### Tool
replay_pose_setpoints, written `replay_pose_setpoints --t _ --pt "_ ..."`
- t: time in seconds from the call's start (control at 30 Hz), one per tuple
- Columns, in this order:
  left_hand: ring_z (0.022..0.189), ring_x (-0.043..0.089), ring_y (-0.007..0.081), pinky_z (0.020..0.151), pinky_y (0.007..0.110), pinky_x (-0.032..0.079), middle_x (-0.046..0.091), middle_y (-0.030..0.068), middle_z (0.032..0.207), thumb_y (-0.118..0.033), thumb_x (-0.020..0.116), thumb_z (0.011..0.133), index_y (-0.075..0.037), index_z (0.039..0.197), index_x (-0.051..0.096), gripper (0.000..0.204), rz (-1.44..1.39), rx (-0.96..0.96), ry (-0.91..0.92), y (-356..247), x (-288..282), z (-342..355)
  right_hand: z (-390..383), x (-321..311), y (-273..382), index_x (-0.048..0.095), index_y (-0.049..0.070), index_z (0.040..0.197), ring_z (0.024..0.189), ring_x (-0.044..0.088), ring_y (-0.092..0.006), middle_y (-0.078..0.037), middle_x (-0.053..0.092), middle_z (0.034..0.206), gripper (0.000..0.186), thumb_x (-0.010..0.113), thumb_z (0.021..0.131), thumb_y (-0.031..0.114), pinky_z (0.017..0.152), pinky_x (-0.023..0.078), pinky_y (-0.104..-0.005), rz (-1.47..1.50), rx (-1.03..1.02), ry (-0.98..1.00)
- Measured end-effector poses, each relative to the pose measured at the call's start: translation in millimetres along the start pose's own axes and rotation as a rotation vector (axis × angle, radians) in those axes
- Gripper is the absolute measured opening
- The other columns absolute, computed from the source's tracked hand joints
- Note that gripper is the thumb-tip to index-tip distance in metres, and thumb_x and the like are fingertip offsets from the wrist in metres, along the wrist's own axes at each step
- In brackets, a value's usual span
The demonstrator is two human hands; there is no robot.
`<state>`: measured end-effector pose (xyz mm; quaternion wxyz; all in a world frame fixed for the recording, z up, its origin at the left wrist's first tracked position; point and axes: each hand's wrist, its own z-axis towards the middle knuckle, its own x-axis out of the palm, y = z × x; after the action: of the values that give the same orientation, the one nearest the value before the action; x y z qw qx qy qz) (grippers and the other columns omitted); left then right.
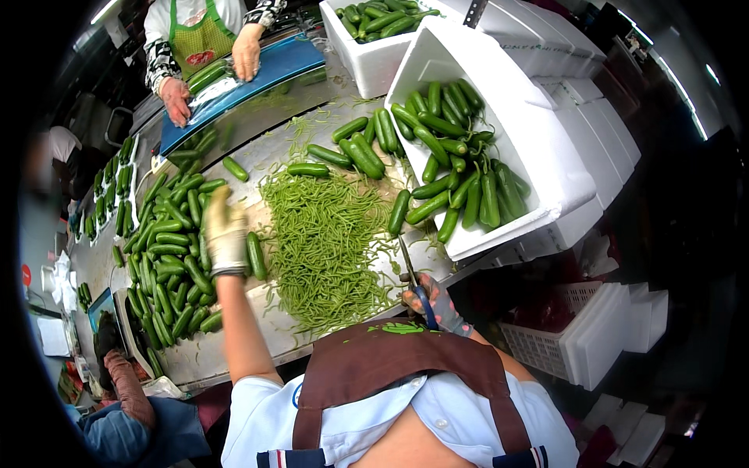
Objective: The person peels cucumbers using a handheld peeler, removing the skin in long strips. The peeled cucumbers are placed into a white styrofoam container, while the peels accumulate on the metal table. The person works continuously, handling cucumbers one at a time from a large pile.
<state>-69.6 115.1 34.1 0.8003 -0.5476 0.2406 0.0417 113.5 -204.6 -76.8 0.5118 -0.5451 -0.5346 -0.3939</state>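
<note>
Cucumbers (172, 227), heaped just left of the gloved left hand (226, 235), and it's blurred, grip impossible to tell! The right hand (443, 303) wraps the blue-handled scissors (422, 297), blades beside thin green trimmings (328, 249); best keep those tips off the skins.

A metal table (212, 352) stands over a dark floor (563, 399); white strip lights (680, 87) glow at upper right, 1 more at upper left.
</note>
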Motion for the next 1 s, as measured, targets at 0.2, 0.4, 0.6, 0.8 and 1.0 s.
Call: replay_pose_setpoints --t 0.2,0.4,0.6,0.8,1.0 --pt "0.118 0.031 0.0317 0.099 0.037 0.025 0.033 0.0225 0.126 -0.049 0.058 0.069 0.001 0.125 0.028 0.081 0.279 0.455 0.762 -81.6 182.1 -60.9 -22.4 35.0 0.5 0.039 -0.005 0.104 0.043 0.043 -0.0082 -0.016 0.049 0.070 0.043 0.041 0.086 0.033 0.037 0.038 -0.0166 -0.664 -0.161 -0.591" --pt "0.119 0.025 0.0413 0.098 0.038 0.025 0.016 0.0271 0.132 -0.047 0.066 0.056 -0.004 0.132 0.008 0.106 0.723 0.510 0.911 -117.1 244.5 -68.8 -41.5 2.6 17.0 0.039 0.009 0.116 0.038 0.033 -0.0069 -0.016 0.046 0.074 0.040 0.044 0.085 0.033 0.032 0.030 -0.0156 -0.222 -0.217 -0.137" --pt "0.110 0.038 0.0357 0.088 0.035 0.038 0.015 0.0237 0.133 -0.041 0.068 0.058 -0.002 0.132 0.004 0.105 0.765 0.394 1.031 -123.7 244.9 -63.0 -45.2 -16.0 35.3 0.042 0.006 0.110 0.039 0.036 -0.0082 -0.013 0.046 0.069 0.035 0.047 0.084 0.029 0.030 0.031 -0.0178 -0.192 -0.096 0.045" --pt "0.101 0.046 0.0315 0.081 0.032 0.043 0.025 0.0250 0.127 -0.040 0.069 0.059 0.004 0.129 0.006 0.104 0.739 0.399 0.858 -100.8 252.6 -79.3 -42.8 16.8 30.7 0.044 -0.001 0.101 0.051 0.047 -0.0125 -0.006 0.045 0.059 0.054 0.047 0.079 0.048 0.047 0.039 -0.0250 -1.342 -0.266 -0.435" --pt "0.096 0.049 0.0343 0.081 0.034 0.043 0.042 0.0270 0.107 -0.038 0.069 0.057 0.008 0.128 0.000 0.109 0.830 0.288 0.925 -118.4 258.5 -86.2 -39.5 1.2 38.0 0.047 0.001 0.101 0.048 0.045 -0.0125 -0.006 0.046 0.060 0.050 0.051 0.079 0.045 0.045 0.036 -0.0237 -0.240 0.070 0.039"
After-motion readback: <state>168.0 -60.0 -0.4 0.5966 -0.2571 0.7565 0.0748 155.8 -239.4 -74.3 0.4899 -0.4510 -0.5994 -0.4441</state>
